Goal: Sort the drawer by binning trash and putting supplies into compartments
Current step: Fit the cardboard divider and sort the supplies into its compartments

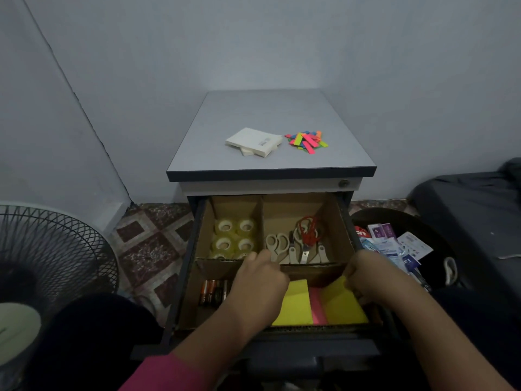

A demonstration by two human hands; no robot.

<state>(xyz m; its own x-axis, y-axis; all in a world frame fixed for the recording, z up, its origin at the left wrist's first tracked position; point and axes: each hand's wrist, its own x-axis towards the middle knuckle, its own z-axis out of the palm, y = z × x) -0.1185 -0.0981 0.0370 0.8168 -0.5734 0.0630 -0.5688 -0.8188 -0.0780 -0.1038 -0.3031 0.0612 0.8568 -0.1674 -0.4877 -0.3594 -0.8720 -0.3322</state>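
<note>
Head view: looking down on an open drawer, both hands inside its near-right compartment.
Cabinet (270, 153): 12 o'clock; white note pads (253, 141) and loose colour flags (307, 141) lie on top, probably parked until sorted.
Bin (439, 238): 3 o'clock of the drawer, holds wrappers (394, 244), so trash looks largely binned.
Drawer (183, 277): cardboard dividers make four compartments.
Tape rolls (234, 238): 11 o'clock compartment, grouped.
Scissors (298, 244): 1 o'clock compartment, handles away.
Sticky pads (298, 303): 5 o'clock compartment, yellow and pink, side by side.
Batteries (214, 292): 7 o'clock compartment.
Left hand (262, 280): fingers curled at the pads' far-left edge; actual grasp hidden, cannot tell.
Right hand (366, 275): pinches the right yellow pad's far corner, apparently squaring it.
</note>
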